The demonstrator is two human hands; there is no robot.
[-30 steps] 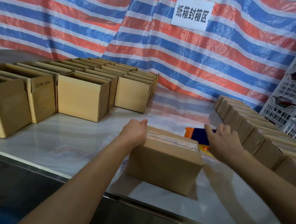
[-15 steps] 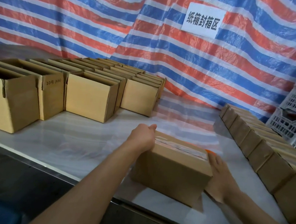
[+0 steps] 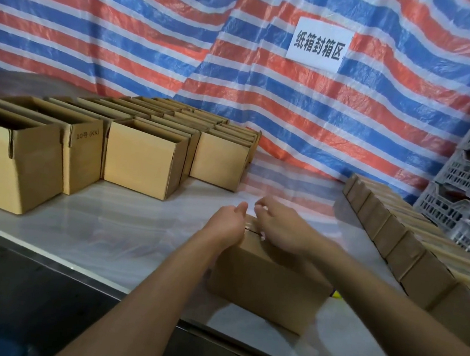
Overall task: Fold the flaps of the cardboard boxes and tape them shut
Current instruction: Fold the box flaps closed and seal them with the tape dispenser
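One closed brown cardboard box (image 3: pixel 269 285) sits at the near edge of the pale marbled table (image 3: pixel 134 239), my left hand (image 3: pixel 227 223) resting loose-fingered on its left top edge, my right hand (image 3: pixel 283 230) laid flat across the top seam, neither gripping. It looks light and stiff, softest along that seam, so its end walls are the place to lift. Four open brown boxes (image 3: pixel 143 156) front a block too deep to count at left; roughly seven closed boxes (image 3: pixel 421 272) line the right.
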